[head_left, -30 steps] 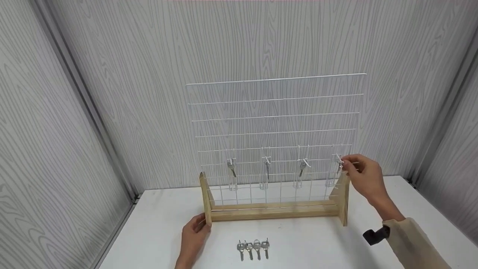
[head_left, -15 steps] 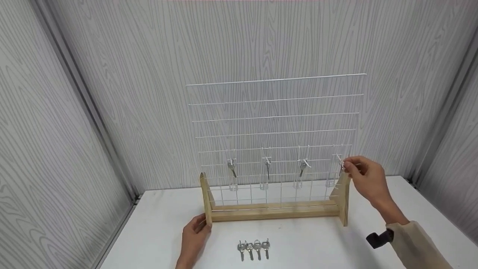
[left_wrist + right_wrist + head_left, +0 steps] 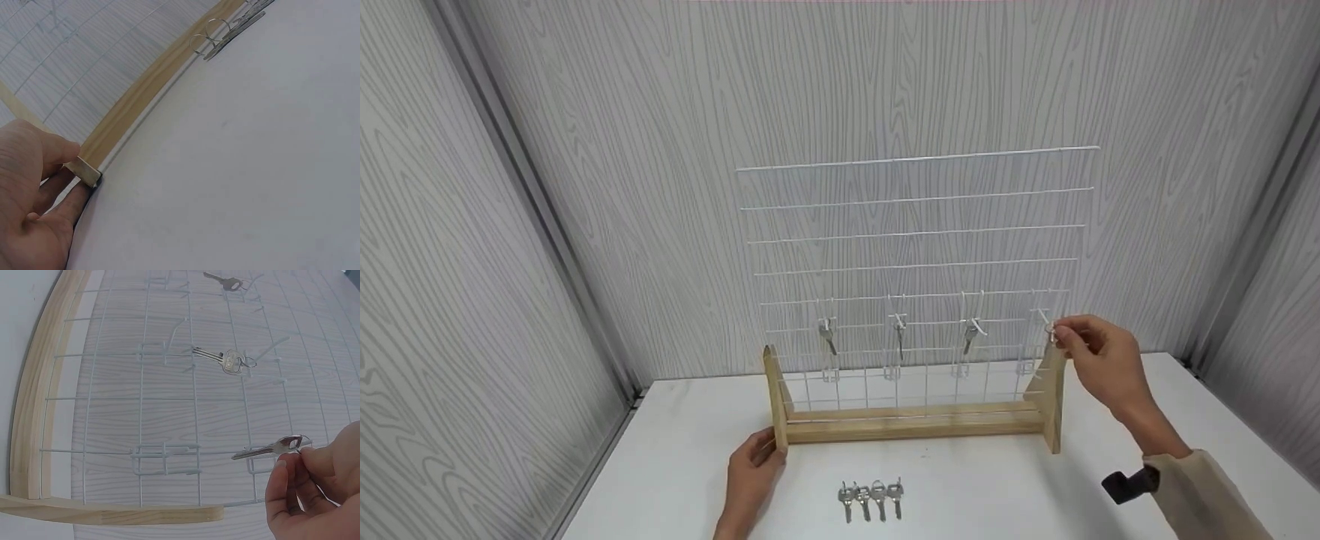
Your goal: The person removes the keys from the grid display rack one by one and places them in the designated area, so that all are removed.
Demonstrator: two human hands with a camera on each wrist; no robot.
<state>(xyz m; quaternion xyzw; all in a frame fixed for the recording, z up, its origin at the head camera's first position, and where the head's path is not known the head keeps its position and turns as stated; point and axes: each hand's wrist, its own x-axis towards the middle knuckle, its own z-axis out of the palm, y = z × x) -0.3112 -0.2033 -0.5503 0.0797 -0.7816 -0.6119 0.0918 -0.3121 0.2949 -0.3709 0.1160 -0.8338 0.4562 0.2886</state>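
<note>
A white wire grid (image 3: 915, 264) stands upright in a wooden base (image 3: 915, 429). My left hand (image 3: 754, 471) grips the front of the base's left side board (image 3: 774, 390), thumb on one face and fingers on the other. At the rightmost hook, my right hand (image 3: 1101, 358) pinches the small ring of a silver key (image 3: 284, 445) between thumb and fingers. In the right wrist view the key points away from the hand, with its ring at the hook's end. Three other hooks each carry a hanging key, such as the one nearest it (image 3: 232, 361).
Several silver keys (image 3: 877, 493) with rings lie in a row on the white table (image 3: 960, 495), in front of the base. Lower white hooks (image 3: 959, 369) jut from the grid. Wood-grain panels (image 3: 885, 82) enclose the table behind and at both sides.
My right hand has drawn slightly right and toward me, bringing the pinched key outward along the rightmost hook. The left hand keeps its grip on the base.
</note>
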